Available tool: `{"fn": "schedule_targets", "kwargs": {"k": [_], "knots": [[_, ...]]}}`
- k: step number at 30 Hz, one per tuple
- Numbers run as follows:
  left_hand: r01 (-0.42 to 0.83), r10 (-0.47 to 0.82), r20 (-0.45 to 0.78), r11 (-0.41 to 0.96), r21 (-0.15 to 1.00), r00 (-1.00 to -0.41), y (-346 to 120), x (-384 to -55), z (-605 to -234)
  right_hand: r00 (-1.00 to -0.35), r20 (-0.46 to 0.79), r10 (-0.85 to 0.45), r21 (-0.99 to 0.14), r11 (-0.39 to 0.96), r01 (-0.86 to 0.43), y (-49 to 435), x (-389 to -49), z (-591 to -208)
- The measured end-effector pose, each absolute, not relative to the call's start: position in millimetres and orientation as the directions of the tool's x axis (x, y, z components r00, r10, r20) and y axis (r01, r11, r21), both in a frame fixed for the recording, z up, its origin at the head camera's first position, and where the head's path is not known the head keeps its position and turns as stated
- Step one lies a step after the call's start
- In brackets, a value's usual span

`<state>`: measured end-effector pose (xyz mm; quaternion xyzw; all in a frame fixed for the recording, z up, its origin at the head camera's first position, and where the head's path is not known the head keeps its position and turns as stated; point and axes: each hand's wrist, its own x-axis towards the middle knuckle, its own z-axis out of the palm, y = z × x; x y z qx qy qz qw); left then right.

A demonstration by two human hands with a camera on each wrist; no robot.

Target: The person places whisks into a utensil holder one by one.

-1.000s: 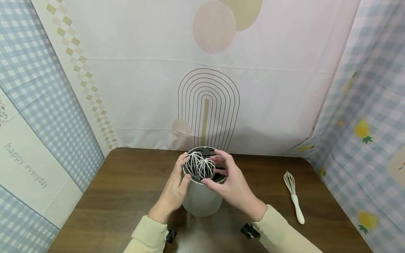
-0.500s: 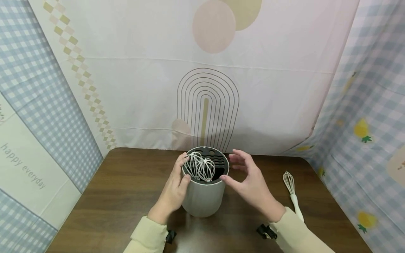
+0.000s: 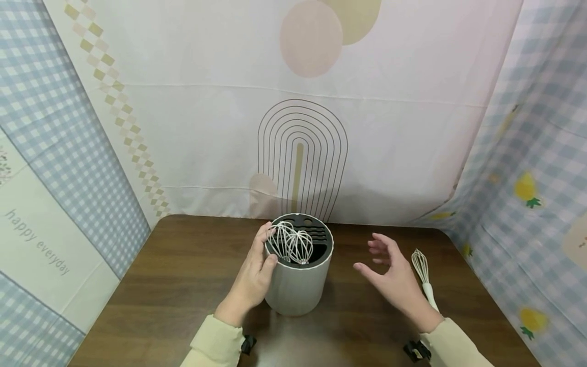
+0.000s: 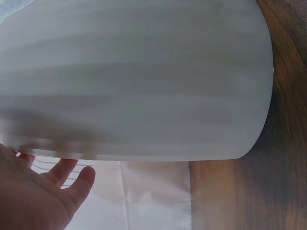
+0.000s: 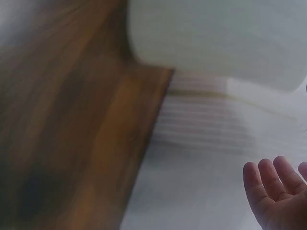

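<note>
A round grey utensil holder with a black slotted top stands upright on the wooden table. Two white whisks sit in it, wire heads up, their handles hidden inside. My left hand holds the holder's left side near the rim, thumb in front and fingers toward the back; in the left wrist view its fingers lie along the wall. Out to the right, my right hand hovers over the table, fingers apart and holding nothing. Beyond it lies a third whisk, its handle partly covered by the right wrist.
The brown wooden table ends at a white patterned cloth hanging behind the holder. Blue checked cloths hang at both sides. A black strap piece shows at the right wrist, with another at the left.
My right hand has moved from the whisks in the holder out to the right, toward the whisk on the table. The left hand and the holder have stayed put.
</note>
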<state>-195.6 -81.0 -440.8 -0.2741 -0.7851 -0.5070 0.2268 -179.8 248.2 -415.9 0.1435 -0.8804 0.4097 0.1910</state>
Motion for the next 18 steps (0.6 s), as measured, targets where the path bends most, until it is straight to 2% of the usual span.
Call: {"fn": "schedule_targets", "kwargs": {"k": [11,18], "knots": [[0.646,0.184,0.625,0.340,0.684,-0.759,-80.2,-194.8,-440.9,-0.937,0.347,0.026,-0.629,0.748,-0.212,308.9,-179.6,-453.8],[0.650,0.188,0.628,0.341,0.679,-0.755,-80.1,-194.8,-441.3,-0.957,0.257,0.133,-0.609,0.791,-0.054,341.4,-176.3,-461.3]]}}
